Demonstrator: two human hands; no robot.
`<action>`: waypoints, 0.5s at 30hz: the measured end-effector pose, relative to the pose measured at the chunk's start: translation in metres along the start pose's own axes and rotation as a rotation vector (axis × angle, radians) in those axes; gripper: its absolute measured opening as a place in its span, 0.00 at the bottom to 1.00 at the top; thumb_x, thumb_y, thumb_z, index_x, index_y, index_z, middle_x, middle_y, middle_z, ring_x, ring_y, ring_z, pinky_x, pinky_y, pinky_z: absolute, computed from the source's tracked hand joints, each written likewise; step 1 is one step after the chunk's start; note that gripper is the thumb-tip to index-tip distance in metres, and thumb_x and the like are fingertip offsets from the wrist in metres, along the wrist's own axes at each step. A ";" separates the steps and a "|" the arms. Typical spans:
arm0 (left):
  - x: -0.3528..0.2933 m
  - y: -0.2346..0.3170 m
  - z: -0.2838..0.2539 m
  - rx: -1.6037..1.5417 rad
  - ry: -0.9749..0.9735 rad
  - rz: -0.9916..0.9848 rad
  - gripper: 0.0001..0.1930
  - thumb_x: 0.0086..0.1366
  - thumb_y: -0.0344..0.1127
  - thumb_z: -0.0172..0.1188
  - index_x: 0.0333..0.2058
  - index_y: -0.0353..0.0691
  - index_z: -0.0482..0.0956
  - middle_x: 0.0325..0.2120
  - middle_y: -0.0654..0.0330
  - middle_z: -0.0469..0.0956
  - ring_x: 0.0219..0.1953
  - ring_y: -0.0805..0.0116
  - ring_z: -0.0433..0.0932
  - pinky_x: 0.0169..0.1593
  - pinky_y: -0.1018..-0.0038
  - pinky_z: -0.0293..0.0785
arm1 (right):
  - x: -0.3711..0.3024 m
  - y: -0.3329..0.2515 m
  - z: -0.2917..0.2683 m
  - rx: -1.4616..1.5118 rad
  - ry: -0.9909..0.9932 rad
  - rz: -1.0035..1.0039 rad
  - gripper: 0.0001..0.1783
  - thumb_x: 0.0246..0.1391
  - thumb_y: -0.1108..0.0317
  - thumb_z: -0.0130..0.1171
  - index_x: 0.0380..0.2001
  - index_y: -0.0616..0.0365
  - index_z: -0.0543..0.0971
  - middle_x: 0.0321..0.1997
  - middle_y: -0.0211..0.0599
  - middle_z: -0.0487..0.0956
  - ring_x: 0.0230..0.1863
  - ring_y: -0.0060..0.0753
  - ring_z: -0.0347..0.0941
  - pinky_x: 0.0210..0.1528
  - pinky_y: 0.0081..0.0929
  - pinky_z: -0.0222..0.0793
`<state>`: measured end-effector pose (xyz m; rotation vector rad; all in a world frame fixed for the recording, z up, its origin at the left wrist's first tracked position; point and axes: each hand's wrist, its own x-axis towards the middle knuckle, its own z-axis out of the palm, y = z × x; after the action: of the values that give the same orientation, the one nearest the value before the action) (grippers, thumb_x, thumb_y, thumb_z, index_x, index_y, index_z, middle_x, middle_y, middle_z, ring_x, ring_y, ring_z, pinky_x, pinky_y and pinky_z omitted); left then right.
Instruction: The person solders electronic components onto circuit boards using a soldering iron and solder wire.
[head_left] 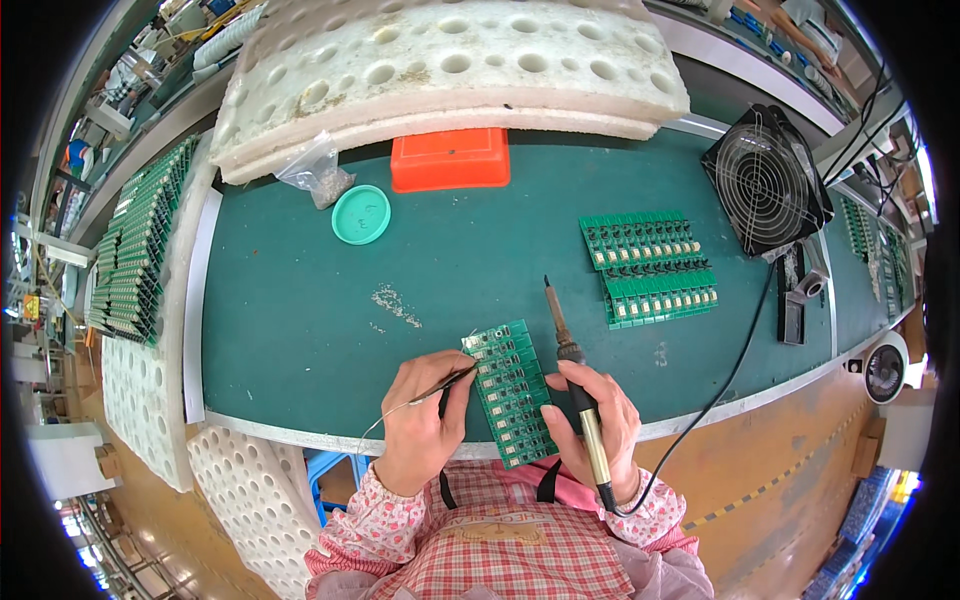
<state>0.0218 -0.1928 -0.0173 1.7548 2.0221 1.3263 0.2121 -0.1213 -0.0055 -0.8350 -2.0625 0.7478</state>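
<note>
In front of me, at the table's near edge, a green circuit board panel (510,395) with rows of small white and black parts stands tilted between my hands. My left hand (425,415) pinches slim dark-tipped tweezers (443,385), their tip at the panel's upper left edge. A thin, light, wire-like line trails down from that hand. Wrapped in my right hand (605,420) is a soldering iron (583,402), its tip pointing up and away, apart from the panel. The fingers of my right hand also touch the panel's right edge.
More board panels (650,268) lie to the right, near a black fan (765,180) and an iron stand (800,290). An orange box (450,160), a green lid (361,215) and a plastic bag (318,172) sit before white foam (450,100). Small white bits (395,303) lie scattered; boards (145,245) stack left.
</note>
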 end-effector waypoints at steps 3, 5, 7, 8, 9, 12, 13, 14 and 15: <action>-0.001 -0.001 0.000 0.003 -0.001 0.003 0.13 0.54 0.17 0.66 0.39 0.34 0.80 0.38 0.55 0.81 0.37 0.55 0.80 0.40 0.66 0.76 | 0.002 -0.002 -0.001 0.016 0.005 0.006 0.29 0.44 0.78 0.72 0.53 0.63 0.75 0.37 0.39 0.83 0.34 0.38 0.79 0.38 0.30 0.77; -0.001 -0.001 0.000 0.013 -0.007 0.000 0.13 0.54 0.17 0.67 0.39 0.34 0.80 0.38 0.54 0.82 0.37 0.55 0.81 0.40 0.66 0.76 | 0.002 -0.002 -0.001 0.032 0.013 0.010 0.28 0.45 0.78 0.72 0.52 0.63 0.76 0.36 0.38 0.83 0.33 0.37 0.79 0.37 0.30 0.77; 0.000 0.000 0.000 0.009 -0.004 -0.006 0.13 0.54 0.18 0.67 0.39 0.34 0.80 0.38 0.54 0.82 0.37 0.54 0.81 0.40 0.66 0.77 | -0.001 0.001 -0.002 0.088 0.070 -0.008 0.22 0.48 0.77 0.71 0.48 0.63 0.77 0.31 0.36 0.83 0.28 0.34 0.78 0.31 0.27 0.75; 0.000 0.001 0.000 0.006 -0.001 -0.014 0.13 0.55 0.18 0.67 0.39 0.34 0.80 0.38 0.54 0.82 0.37 0.54 0.81 0.41 0.66 0.77 | -0.003 0.002 -0.002 0.087 0.071 -0.010 0.22 0.48 0.77 0.71 0.48 0.63 0.77 0.31 0.36 0.83 0.28 0.34 0.78 0.31 0.27 0.75; -0.001 0.000 0.000 0.008 0.000 -0.013 0.13 0.55 0.18 0.67 0.39 0.34 0.80 0.38 0.54 0.82 0.37 0.54 0.81 0.41 0.66 0.77 | -0.006 0.004 0.000 0.127 0.124 0.001 0.18 0.51 0.76 0.69 0.46 0.63 0.78 0.28 0.35 0.82 0.25 0.32 0.77 0.28 0.26 0.73; -0.001 0.000 0.000 0.008 0.005 -0.022 0.12 0.55 0.18 0.67 0.39 0.34 0.81 0.38 0.54 0.82 0.37 0.54 0.81 0.41 0.66 0.77 | -0.008 0.004 0.004 0.281 0.210 0.042 0.09 0.58 0.72 0.64 0.40 0.63 0.77 0.23 0.34 0.81 0.19 0.29 0.75 0.24 0.25 0.72; 0.000 0.001 0.001 0.008 0.008 -0.019 0.11 0.56 0.18 0.66 0.38 0.33 0.80 0.37 0.53 0.82 0.37 0.55 0.81 0.41 0.67 0.77 | -0.008 0.004 0.005 0.352 0.224 0.061 0.08 0.59 0.72 0.62 0.40 0.62 0.76 0.22 0.35 0.81 0.20 0.28 0.76 0.25 0.25 0.72; 0.000 0.002 0.001 0.007 0.010 -0.016 0.10 0.57 0.17 0.64 0.37 0.32 0.79 0.36 0.52 0.82 0.38 0.55 0.82 0.41 0.68 0.77 | -0.008 0.005 0.006 0.423 0.237 0.080 0.07 0.60 0.72 0.61 0.40 0.62 0.76 0.22 0.35 0.81 0.20 0.27 0.77 0.25 0.24 0.73; 0.000 0.002 0.001 0.008 0.012 -0.016 0.10 0.57 0.17 0.64 0.37 0.32 0.79 0.36 0.52 0.82 0.38 0.55 0.82 0.41 0.68 0.77 | -0.007 0.006 0.007 0.425 0.236 0.077 0.07 0.60 0.72 0.61 0.40 0.62 0.76 0.22 0.35 0.81 0.20 0.27 0.77 0.25 0.24 0.73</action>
<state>0.0237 -0.1923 -0.0161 1.7343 2.0468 1.3293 0.2114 -0.1242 -0.0165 -0.7223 -1.5928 1.0318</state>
